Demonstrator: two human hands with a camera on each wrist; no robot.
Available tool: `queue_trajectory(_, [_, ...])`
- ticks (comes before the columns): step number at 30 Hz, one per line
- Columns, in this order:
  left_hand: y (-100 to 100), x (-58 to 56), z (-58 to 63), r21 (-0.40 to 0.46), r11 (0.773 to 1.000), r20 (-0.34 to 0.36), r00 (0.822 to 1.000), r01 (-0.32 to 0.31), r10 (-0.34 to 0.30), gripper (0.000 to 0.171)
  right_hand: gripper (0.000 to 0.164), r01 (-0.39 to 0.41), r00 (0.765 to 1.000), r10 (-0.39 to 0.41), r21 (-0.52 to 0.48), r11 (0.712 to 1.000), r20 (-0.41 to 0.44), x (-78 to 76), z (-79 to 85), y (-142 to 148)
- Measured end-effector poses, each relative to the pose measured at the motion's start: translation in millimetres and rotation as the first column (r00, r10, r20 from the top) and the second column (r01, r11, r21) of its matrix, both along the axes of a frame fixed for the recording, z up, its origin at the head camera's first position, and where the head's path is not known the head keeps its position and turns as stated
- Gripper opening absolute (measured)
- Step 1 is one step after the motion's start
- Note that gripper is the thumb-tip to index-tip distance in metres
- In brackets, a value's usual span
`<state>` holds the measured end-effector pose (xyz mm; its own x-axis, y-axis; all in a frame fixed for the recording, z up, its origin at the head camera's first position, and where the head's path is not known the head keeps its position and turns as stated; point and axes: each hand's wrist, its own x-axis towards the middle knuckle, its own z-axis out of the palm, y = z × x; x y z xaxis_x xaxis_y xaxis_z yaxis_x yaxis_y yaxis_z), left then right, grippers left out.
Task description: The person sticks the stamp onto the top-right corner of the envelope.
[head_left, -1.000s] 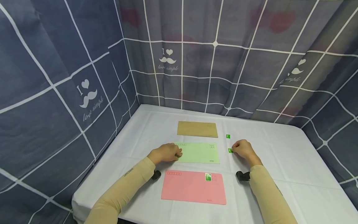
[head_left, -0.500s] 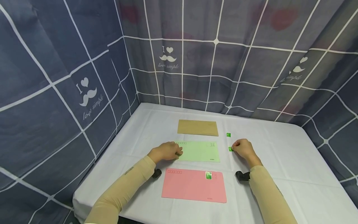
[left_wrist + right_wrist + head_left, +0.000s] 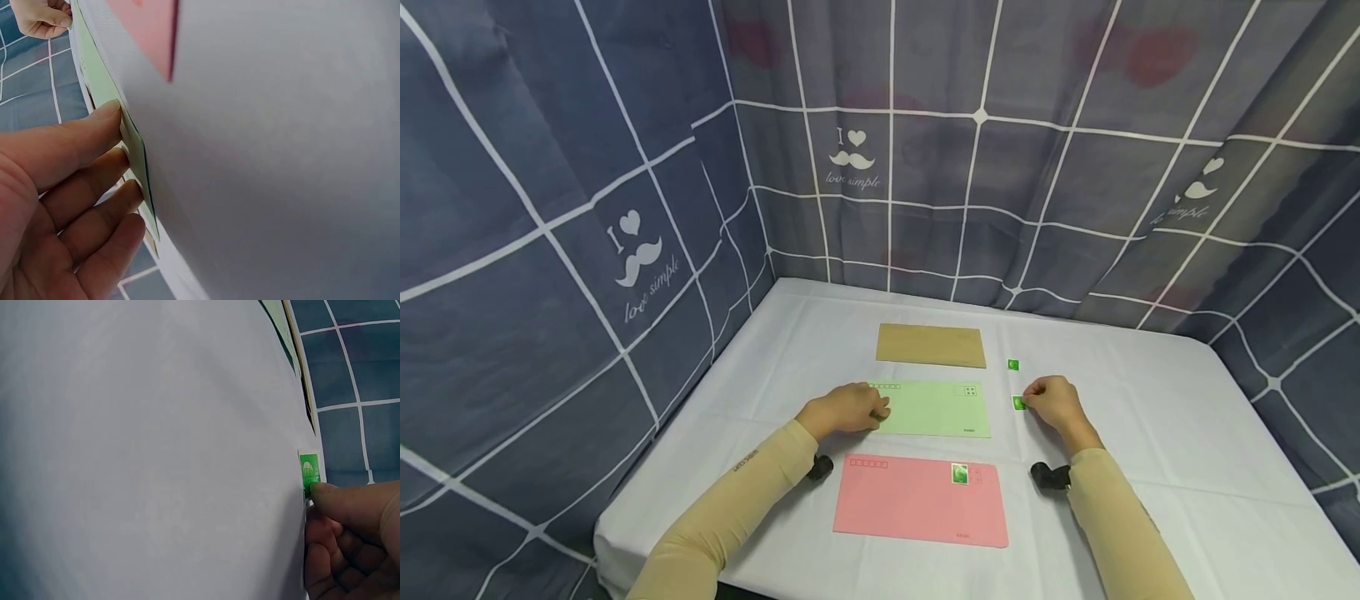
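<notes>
**Bench [image 3: 1210, 467] draped in white**

I see a creased white cloth [image 3: 797, 325] covering the top and hanging over the near left corner. Nearest me lies a pink envelope [image 3: 917, 504], its long sides running left to right. Beyond it I have a green envelope [image 3: 932, 412], then a brown envelope [image 3: 931, 346] farthest off, all three apart. Right of the brown one, a small green stamp [image 3: 1013, 365] lies flat. Whether the second stamp [image 3: 1018, 403], just nearer me, touches the cloth, I can't tell.
</notes>
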<state>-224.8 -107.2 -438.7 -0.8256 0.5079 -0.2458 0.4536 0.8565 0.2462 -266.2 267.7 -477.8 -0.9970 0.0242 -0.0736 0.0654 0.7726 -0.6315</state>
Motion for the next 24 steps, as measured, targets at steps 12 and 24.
queue_trajectory(12, [-0.5, -1.3, -2.9, -0.025, 1.000, 0.004, 1.000, 0.013, -0.013, 0.034, 0.011, -0.033, 0.998, 0.038, -0.099, 0.994, 0.048, 0.2, 1.5, 6.0])
queue_trajectory(24, [0.2, -1.1, -1.4, -0.027, 0.999, -0.004, 1.000, 0.018, -0.018, 0.034, 0.010, -0.059, 0.993, 0.078, -0.188, 0.980, 0.092, -1.8, 3.1, 12.9])
